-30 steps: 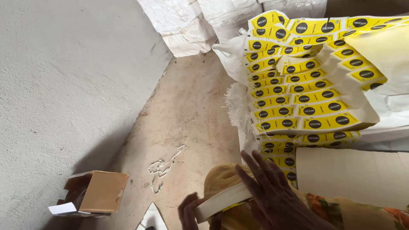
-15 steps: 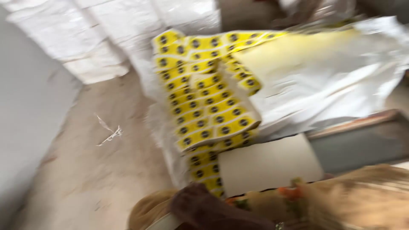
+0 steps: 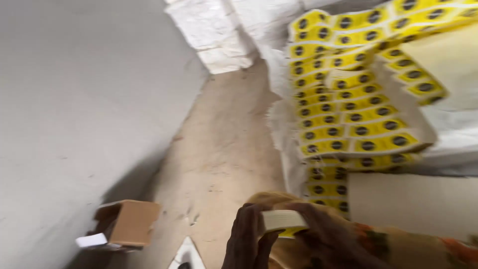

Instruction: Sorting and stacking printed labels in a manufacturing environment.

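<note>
Both my hands are at the bottom of the head view, closed around a small stack of flat cream cards with yellow edges. My left hand grips its left end, my right hand its right end. The picture is blurred, so the fingers' exact hold is unclear. Just above and to the right rises a big heap of yellow flat-packed cartons with dark round marks, lying in an open white sack.
A small open brown cardboard box lies on the sandy floor at lower left, beside a grey wall. White sacks are piled at the back. A pale flat board sits at right.
The view swung right and then back left. The brown box is in view again, and both hands now hold the small stack closer together at the bottom centre.
</note>
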